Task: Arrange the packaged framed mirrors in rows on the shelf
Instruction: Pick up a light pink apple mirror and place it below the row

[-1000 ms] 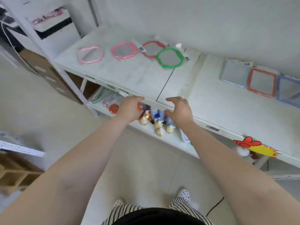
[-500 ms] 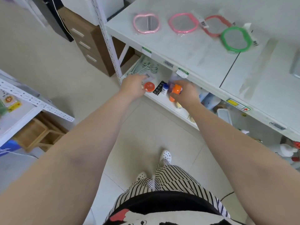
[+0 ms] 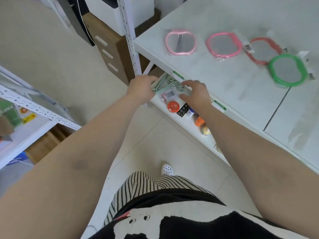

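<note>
Four packaged mirrors lie in a row on the white top shelf (image 3: 215, 78): a pale pink one (image 3: 180, 42), a pink one (image 3: 223, 44), a red one (image 3: 264, 50) and a green one (image 3: 287, 70) that overlaps the red one's corner. Both my hands are down at the shelf below. My left hand (image 3: 141, 88) reaches in at the left end, its fingers against a bundle of pale green hangers (image 3: 168, 83). My right hand (image 3: 196, 94) hovers with relaxed fingers over a flat clear pack with a printed label (image 3: 170, 94). Neither hand holds a mirror.
The lower shelf also carries an orange lid (image 3: 173, 106), a black pack (image 3: 183, 110) and an orange bottle (image 3: 199, 121). A perforated white upright (image 3: 129, 37) stands at the shelf's left corner, with a brown drawer unit (image 3: 107, 54) behind. Another white rack (image 3: 34, 107) is at left.
Both hands and my view have shifted left along the lower shelf, from the orange bottles to the green hangers and the labelled pack. The mirrors on top have not moved.
</note>
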Demonstrator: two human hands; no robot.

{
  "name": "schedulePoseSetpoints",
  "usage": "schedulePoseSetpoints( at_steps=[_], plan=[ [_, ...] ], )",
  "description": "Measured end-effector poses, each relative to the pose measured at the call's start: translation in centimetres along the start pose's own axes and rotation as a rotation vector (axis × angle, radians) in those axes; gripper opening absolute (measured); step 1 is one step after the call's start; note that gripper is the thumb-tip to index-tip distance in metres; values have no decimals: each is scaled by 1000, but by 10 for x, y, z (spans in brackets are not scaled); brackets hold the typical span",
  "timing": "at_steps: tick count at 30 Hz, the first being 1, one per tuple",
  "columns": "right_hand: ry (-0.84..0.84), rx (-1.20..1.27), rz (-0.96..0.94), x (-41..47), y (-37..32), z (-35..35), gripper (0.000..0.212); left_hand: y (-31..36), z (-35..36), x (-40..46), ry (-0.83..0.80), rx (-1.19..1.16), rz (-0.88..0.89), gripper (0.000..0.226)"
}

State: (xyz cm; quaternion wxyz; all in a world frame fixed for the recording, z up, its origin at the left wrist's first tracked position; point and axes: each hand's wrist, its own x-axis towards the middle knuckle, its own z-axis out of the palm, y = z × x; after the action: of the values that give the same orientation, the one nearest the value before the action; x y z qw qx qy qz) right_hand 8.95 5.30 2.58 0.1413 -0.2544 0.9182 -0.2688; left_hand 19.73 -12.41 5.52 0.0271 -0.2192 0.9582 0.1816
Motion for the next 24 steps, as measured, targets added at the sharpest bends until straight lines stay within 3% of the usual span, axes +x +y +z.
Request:
schedulePoseSetpoints(
  at_steps=[8, 18, 24],
  plan=[
    [57, -36, 33, 64, -28, 2, 49, -36, -25, 74, -25, -4, 86, 57],
    [220, 34, 304, 119, -91, 40, 49, -113, -64, 172, -114, 9, 340, 56],
    [295, 21, 422, 137, -120, 47, 48, -124, -74, 212, -176, 98, 476, 52]
  ],
)
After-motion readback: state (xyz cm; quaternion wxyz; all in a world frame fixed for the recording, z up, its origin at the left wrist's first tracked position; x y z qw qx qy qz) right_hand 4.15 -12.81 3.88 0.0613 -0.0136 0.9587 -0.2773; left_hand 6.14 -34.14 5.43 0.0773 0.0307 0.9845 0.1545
